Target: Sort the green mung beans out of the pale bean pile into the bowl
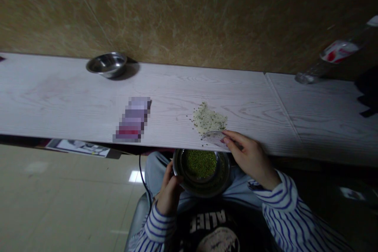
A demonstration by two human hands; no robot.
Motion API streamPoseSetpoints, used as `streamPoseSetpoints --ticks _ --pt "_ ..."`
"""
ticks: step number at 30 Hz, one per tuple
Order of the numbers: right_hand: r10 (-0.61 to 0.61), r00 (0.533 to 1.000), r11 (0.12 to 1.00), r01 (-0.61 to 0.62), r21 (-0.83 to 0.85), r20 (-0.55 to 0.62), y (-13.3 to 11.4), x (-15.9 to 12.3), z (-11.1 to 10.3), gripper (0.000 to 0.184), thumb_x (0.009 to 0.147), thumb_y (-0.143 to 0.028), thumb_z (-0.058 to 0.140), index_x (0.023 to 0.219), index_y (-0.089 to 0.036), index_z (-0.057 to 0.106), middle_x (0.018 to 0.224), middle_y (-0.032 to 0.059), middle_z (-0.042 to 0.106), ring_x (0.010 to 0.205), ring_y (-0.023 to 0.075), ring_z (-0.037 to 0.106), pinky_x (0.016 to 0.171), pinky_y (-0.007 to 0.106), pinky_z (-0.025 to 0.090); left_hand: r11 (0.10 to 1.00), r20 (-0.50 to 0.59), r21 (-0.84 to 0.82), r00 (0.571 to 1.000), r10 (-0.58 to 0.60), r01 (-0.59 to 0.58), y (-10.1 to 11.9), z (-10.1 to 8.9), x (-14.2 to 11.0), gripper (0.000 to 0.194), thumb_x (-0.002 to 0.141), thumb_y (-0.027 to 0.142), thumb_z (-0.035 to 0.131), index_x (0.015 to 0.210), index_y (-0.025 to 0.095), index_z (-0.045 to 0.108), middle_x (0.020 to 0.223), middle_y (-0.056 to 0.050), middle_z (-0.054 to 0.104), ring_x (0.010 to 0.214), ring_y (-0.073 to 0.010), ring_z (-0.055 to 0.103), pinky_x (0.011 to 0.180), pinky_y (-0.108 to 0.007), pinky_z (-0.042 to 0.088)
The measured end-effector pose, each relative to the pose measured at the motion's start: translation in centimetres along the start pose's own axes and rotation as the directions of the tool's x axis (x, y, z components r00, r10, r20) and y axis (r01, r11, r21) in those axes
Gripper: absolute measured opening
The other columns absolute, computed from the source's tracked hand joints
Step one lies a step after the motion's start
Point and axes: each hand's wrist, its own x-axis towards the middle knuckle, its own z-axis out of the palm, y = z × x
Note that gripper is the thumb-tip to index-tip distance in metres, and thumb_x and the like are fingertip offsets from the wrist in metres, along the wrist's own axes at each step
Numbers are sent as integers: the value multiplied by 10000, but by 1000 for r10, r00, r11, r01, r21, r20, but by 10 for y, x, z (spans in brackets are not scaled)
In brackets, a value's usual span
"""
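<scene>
My left hand (170, 189) grips the left rim of a metal bowl (203, 191), which sits over my lap just below the counter's front edge. Green beans, looking like mung beans (202, 163), cover the bowl's bottom. Between the thumb and fingers of my right hand (249, 155) is a thin, clear piece of plastic (214, 138), perhaps a lid or scoop; its exact kind is unclear. It touches the near side of a pile of white grains mixed with green beans (209, 119), which looks like rice. A few beans lie scattered around the pile.
A second metal bowl (108, 65) stands on the white counter (171, 86) near the wall. Left of the pile lies a flat, pixelated rectangular thing (132, 120). A clear plastic bottle (336, 52) stands at the right, with a dark object (369, 90) beside it.
</scene>
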Motion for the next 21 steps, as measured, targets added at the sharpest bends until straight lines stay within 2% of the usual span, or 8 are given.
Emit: streamPoseSetpoints --ticks 6,13,21 --pt "-22 999 1000 22 8 43 -3 -3 -3 309 952 -266 544 1130 -168 778 1071 104 811 919 243 787 776 341 649 1000 5 21 1000 20 -20 1 -1 -2 612 668 228 719 1275 236 645 1045 -73 750 845 -251 655 596 -295 521" --pt "-9 999 1000 9 20 36 2 -6 -5 298 955 -275 556 1133 -177 775 1077 93 811 950 229 781 866 349 636 999 7 42 1000 5 -5 0 -1 0 615 650 261 722 1262 250 657 1053 -66 740 863 -267 649 623 -313 508" --pt "47 999 998 -47 28 6 9 -6 -11 310 944 -315 572 1133 -179 778 1096 100 806 982 245 778 846 343 641 1000 3 5 1000 19 -19 1 2 -1 569 649 218 708 1217 240 673 985 -50 744 801 -234 645 605 -295 509"
